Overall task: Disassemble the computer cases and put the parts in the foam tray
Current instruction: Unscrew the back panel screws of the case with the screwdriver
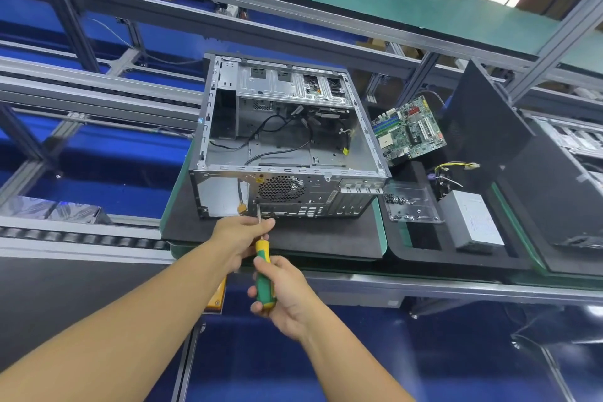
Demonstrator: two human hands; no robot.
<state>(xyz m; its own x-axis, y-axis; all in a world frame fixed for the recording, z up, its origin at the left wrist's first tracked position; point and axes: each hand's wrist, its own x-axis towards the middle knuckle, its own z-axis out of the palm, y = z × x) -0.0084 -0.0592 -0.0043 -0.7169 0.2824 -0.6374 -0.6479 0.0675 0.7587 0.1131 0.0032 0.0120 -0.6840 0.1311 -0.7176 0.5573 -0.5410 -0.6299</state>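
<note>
The right hand (287, 299) grips the screwdriver (263, 266), the left hand (239, 235) pinches its shaft at six o'clock on the computer case (293, 194) (stiff, probably sharp-edged steel: lift by its rims).

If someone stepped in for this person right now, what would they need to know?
Hands: left hand pinches the screwdriver shaft; right hand grips its handle, tip at the computer case rear panel.
Done: motherboard and power supply in the foam tray; screws in the clear box.
Left: rear screw, cables inside the case.
</note>
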